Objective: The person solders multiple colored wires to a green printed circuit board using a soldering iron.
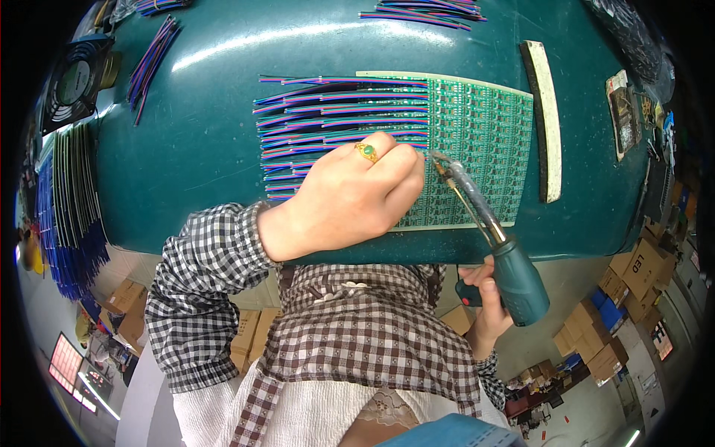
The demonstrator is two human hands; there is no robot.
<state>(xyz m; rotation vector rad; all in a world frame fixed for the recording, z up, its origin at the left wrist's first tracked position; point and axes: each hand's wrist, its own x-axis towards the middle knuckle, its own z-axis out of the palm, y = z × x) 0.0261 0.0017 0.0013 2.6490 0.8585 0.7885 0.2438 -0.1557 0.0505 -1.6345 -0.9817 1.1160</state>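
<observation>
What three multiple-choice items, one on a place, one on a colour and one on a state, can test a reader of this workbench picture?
1. Where does the left hand rest?
A. on the wire ends at the green circuit panel
B. on the fan
C. on a box

2. What colour is the soldering iron handle?
A. red
B. teal
C. white

3. How does the right hand stand?
A. open and flat
B. closed on the iron's handle
C. out of view

Answers: 1 A, the fingers press there; 2 B, the grip is teal; 3 B, the fingers wrap the handle.

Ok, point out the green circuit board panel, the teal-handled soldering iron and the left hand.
Green circuit board panel [484, 119]: head view, bare upper right area.
Teal-handled soldering iron [519, 279]: head view, on the handle.
Left hand [357, 197]: head view, back of the hand.
</observation>
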